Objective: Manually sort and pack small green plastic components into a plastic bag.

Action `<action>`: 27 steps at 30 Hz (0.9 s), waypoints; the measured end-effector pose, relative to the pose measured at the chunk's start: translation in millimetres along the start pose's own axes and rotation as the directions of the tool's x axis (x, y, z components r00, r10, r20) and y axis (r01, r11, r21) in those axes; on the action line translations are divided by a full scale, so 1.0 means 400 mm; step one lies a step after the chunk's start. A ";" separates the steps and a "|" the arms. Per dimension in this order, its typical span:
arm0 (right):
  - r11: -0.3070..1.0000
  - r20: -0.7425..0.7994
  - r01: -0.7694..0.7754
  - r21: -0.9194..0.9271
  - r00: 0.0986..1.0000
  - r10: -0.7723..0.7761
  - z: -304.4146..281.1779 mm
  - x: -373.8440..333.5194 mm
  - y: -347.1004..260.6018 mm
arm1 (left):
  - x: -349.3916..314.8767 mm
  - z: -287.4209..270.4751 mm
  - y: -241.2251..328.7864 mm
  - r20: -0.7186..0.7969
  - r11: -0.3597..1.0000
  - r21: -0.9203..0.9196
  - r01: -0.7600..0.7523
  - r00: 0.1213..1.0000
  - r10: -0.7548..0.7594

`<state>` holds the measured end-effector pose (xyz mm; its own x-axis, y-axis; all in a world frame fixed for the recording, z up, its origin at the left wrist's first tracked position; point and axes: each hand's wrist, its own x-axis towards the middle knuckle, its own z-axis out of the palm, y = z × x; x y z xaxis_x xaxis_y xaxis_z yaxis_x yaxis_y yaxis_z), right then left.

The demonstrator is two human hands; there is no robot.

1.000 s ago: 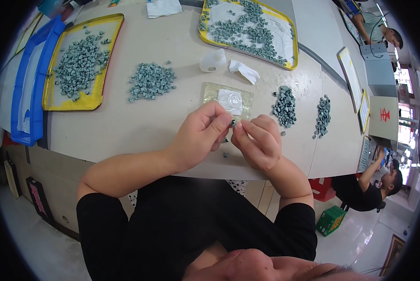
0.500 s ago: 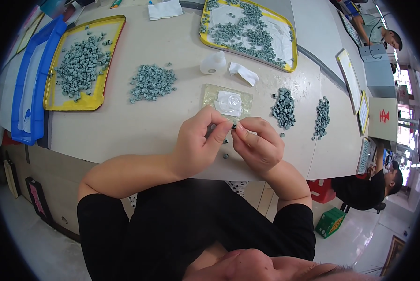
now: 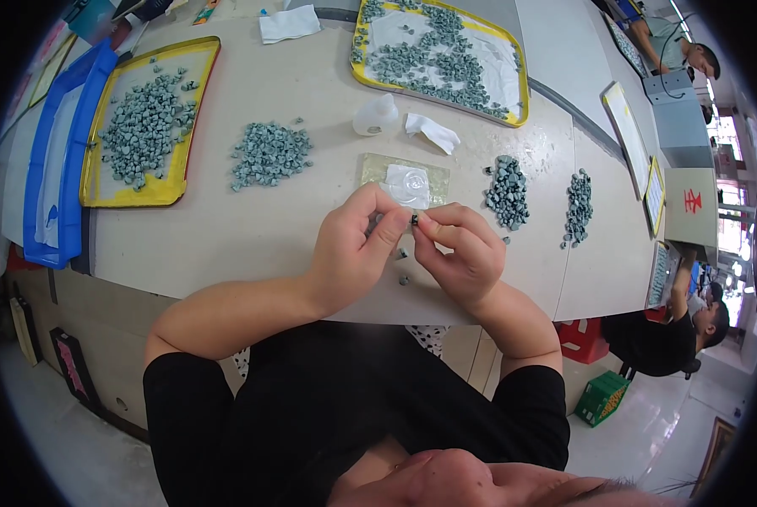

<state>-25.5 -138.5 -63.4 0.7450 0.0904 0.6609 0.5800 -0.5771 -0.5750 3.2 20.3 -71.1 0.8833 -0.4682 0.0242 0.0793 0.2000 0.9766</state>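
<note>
Between the fingertips of both my hands is one small dark grey-green piece (image 3: 415,220), its exact kind too small to make out. My left hand (image 3: 357,232) pinches it from the left, and my right hand (image 3: 463,252) pinches it from the right. Just beyond the fingers lies a translucent yellowish pad (image 3: 377,169) with a white sheet (image 3: 398,177) and a clear round dish-like thing on it. Two loose pieces lie on the table under my hands, one of them a grey-green piece (image 3: 405,280).
Heaps of pieces lie on the left (image 3: 270,155) and right (image 3: 507,194). Yellow-rimmed trays stand left (image 3: 201,101) and far (image 3: 525,93). A blue bin (image 3: 40,169) edges the left. A white bottle (image 3: 376,116) and folded tissue (image 3: 433,133) sit ahead. Two people work at right.
My hands stay together on the small piece, which has turned slightly and shows more of its dark face. The whole view has shifted a little. At upper left, a dark-sleeved arm has come into sight.
</note>
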 end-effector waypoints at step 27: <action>0.949 0.110 -0.308 -0.068 0.943 0.314 -0.066 0.011 0.039 | 0.004 -0.011 0.001 0.105 0.942 -0.120 0.314 0.947 -0.303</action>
<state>-21.9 -168.6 -56.5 0.9209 -0.0069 0.3898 0.2986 -0.6304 -0.7165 6.8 23.3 -71.5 0.7642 -0.5945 -0.2501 0.4073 0.1443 0.9018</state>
